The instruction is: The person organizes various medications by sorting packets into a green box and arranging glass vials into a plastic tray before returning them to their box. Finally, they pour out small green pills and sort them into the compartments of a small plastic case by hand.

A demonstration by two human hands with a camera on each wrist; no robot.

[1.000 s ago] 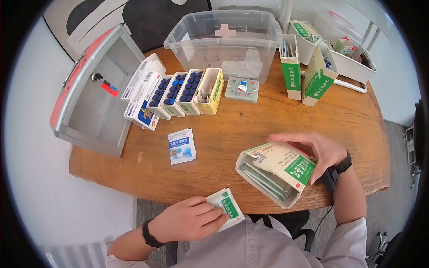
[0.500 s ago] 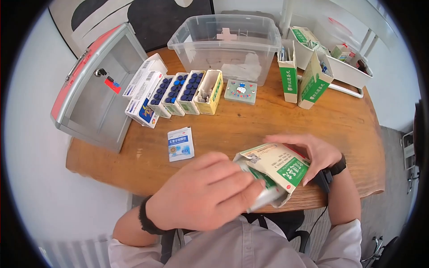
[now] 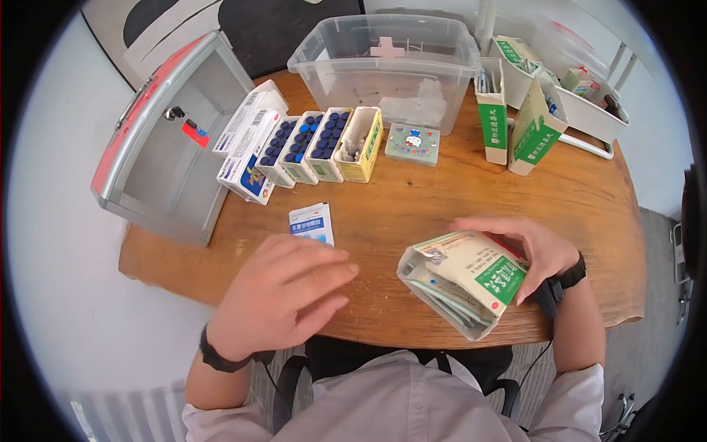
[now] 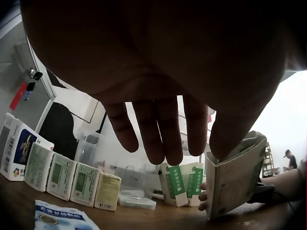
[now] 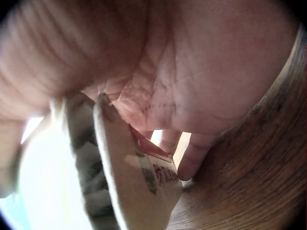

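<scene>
My right hand (image 3: pixel 541 254) grips an open medicine box (image 3: pixel 471 276), cream with green labels, tilted low over the table with its torn mouth facing left. Several sachets (image 3: pixel 449 306) show inside that mouth. In the right wrist view the box (image 5: pixel 139 187) lies between thumb and fingers. My left hand (image 3: pixel 283 295) holds nothing; its fingers (image 4: pixel 168 129) extend loosely in the left wrist view. It hovers near a white and blue granule sachet (image 3: pixel 313 225), whose lower part it hides in the head view. The left wrist view also shows that sachet (image 4: pixel 62 218) on the table.
Several boxes of blue-capped vials (image 3: pixel 320 144) stand in a row beside a clear-fronted case (image 3: pixel 169 147). A clear plastic bin (image 3: pixel 383 81) and a small tin with a cartoon cat (image 3: pixel 412 144) are behind. Two green boxes (image 3: pixel 493 121) stand at right, near a white tray (image 3: pixel 600 118).
My left hand carried a green and white sachet to the box mouth, let it go there, then moved back left, over the blue sachet. My right hand keeps its grip on the box.
</scene>
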